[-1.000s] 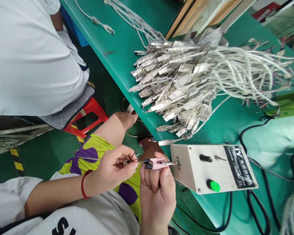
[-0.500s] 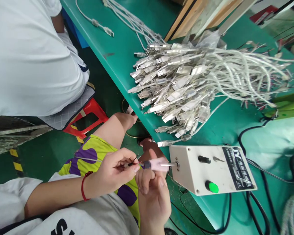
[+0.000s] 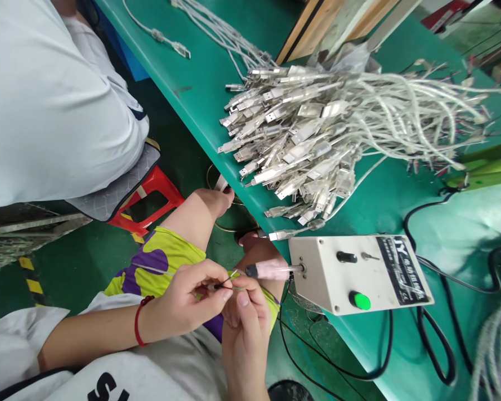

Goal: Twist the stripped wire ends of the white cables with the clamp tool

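Note:
My left hand (image 3: 198,292), with a red cord bracelet at the wrist, is closed in a pinch on the end of a thin grey cable (image 3: 152,269) that trails across my lap. Fine wires (image 3: 227,280), black and white among them, stick out of that pinch. Thumb and fingertips of my right hand (image 3: 248,309) are closed on a thin wire from the same end. Just beyond my fingers is the pink spindle (image 3: 271,269) with a dark tip, apart from the wires. It projects from a white machine box (image 3: 359,273) with a black knob and a green button.
A large heap of USB cables (image 3: 300,139) lies on the green table (image 3: 200,106). More cables lie at its far end, and black cords run by the box. On the left sits a person in a white shirt (image 3: 62,106) on a red stool (image 3: 150,195).
The wires have come away from the spindle tip. My right hand has moved from beneath the spindle to the left and now pinches a wire beside my left hand.

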The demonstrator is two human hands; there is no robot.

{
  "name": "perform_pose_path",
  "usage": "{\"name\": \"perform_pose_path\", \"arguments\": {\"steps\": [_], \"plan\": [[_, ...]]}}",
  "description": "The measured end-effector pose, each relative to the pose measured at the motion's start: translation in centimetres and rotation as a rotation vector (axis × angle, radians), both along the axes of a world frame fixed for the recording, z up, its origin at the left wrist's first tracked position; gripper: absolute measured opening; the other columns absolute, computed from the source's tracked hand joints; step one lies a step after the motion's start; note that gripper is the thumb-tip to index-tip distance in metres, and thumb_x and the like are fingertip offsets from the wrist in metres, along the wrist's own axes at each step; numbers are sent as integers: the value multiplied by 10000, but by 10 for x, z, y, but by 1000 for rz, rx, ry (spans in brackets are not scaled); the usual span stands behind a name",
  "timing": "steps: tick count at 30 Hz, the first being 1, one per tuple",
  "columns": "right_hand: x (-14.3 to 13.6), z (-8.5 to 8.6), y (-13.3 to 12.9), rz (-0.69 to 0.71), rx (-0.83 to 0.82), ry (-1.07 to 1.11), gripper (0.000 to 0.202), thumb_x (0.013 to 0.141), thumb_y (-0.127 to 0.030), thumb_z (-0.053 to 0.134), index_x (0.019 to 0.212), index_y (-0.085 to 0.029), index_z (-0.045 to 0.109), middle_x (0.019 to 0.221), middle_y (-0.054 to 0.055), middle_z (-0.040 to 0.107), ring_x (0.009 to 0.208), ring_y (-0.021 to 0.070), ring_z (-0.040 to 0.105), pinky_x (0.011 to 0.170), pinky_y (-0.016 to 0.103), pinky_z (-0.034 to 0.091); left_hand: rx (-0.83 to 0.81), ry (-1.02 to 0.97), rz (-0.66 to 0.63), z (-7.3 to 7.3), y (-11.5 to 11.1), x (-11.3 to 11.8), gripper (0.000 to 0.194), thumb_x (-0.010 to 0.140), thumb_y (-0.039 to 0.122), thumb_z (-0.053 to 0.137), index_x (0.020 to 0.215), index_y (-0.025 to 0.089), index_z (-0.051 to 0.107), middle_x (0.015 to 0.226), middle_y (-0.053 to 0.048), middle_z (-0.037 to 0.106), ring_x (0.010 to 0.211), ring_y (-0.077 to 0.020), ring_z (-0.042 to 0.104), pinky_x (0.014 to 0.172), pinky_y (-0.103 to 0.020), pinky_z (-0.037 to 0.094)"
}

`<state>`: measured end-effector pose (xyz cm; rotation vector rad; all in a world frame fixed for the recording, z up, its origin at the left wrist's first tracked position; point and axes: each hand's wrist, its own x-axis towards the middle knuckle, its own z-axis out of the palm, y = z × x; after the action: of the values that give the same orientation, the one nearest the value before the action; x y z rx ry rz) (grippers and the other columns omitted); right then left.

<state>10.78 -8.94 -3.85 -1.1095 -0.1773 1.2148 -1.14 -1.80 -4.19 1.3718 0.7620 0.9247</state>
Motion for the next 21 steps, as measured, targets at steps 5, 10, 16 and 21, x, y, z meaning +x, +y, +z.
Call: {"name": "perform_pose_path", "arguments": {"steps": [5,10,16,21], "plan": [[-1,8,8,-7,3,-3,221,843,-446,982,844,-260,861,785,16,755,688,116,648,663,196,565,31,36,-40,-2,-1,-2,46,1017,173,724,1011,213,704,794,14,689,612,-89,576,560,-145,452],[-1,10,12,0,38,11,212,858,-432,972,832,-253,862,633,-46,623,482,46,334,532,169,457,36,26,-40,-6,0,-3,38,1025,181,713,1025,216,698,816,7,694,628,-96,584,573,-153,466],[0,11,12,0,62,-26,195,863,-432,964,864,-265,862,729,-22,707,495,42,290,496,157,354,47,37,-32,-2,1,-3,42,1023,178,715,1025,218,701,822,6,712,635,-96,598,571,-143,470],[0,7,10,-11,0,-25,246,833,-451,979,816,-257,829,726,-5,715,563,95,504,572,207,461,67,56,-37,-2,1,-2,30,1019,178,711,999,199,703,800,-7,705,607,-105,589,546,-166,462]]}}
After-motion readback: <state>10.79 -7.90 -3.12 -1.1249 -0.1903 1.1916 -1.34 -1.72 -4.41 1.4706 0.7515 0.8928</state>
